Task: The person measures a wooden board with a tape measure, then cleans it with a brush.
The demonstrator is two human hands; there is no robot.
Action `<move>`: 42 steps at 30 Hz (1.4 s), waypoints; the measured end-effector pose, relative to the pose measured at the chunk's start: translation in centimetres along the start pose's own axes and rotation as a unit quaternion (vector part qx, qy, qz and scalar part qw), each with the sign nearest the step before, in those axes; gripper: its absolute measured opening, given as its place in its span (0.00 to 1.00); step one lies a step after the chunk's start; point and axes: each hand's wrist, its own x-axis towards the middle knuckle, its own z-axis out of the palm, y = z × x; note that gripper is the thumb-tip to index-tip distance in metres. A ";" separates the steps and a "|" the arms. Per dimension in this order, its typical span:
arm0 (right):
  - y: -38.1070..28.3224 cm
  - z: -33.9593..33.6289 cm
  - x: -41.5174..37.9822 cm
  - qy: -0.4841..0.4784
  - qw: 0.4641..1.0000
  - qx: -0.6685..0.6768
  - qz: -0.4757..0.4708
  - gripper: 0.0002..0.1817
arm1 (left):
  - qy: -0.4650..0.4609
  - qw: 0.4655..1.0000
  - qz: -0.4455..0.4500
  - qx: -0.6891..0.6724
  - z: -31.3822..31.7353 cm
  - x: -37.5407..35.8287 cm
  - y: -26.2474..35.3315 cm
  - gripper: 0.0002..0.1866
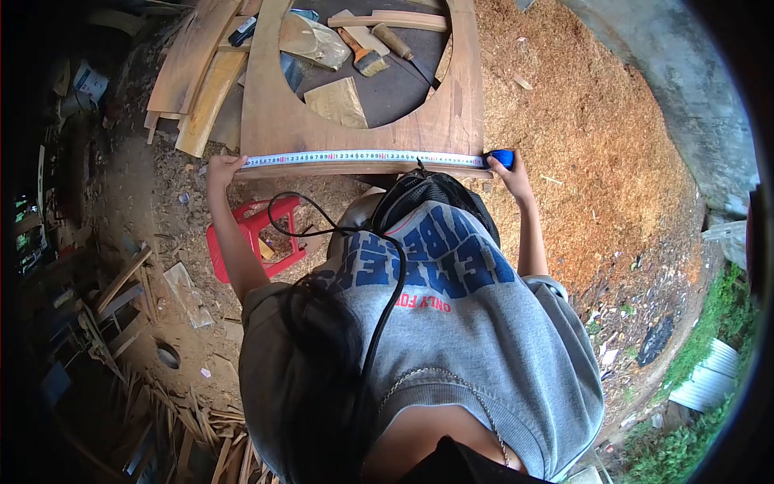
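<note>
A white tape measure (363, 158) lies stretched along the near edge of a wooden panel (395, 139) that has a large round opening. At the panel's left corner my left hand (223, 170) pinches the end of the tape's blade. My right hand (510, 175) is closed around the blue tape case (501, 158) at the right corner. Between the two hands the blade runs straight and nearly flat against the wood. Through the opening show a paintbrush (367, 58) and a tool with a wooden handle (393, 41), on a dark surface.
Long curved boards (193, 73) lie left of the panel. A red plastic stool (256, 238) stands below my left forearm. Sawdust (580, 137) covers the ground on the right, up to a concrete wall (685, 81). Scrap wood (193, 436) is heaped at lower left.
</note>
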 end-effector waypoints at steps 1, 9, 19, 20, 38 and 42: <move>0.1 0.0 0.0 0.000 1.000 0.000 0.000 0.31 | -0.001 1.000 0.011 -0.002 0.0 0.1 -0.3 0.20; 0.1 0.0 0.1 0.003 1.000 -0.014 0.001 0.31 | 0.000 1.000 0.012 0.007 0.0 -0.1 0.1 0.20; -0.1 -0.2 0.0 0.003 1.000 -0.016 -0.001 0.32 | -0.001 1.000 0.017 -0.009 -0.2 -0.4 0.5 0.20; 0.1 -0.3 0.0 -0.003 1.000 -0.023 0.001 0.32 | 0.001 1.000 0.013 0.001 -0.3 -0.7 1.0 0.20; -13.1 6.8 -1.2 -0.103 0.952 -0.218 -0.187 0.34 | 0.029 0.998 0.033 -0.033 0.6 -0.7 -1.0 0.22; -20.0 12.3 -2.0 -0.128 0.939 -0.225 -0.225 0.32 | 0.062 0.992 0.053 -0.094 -0.5 -1.6 -2.5 0.23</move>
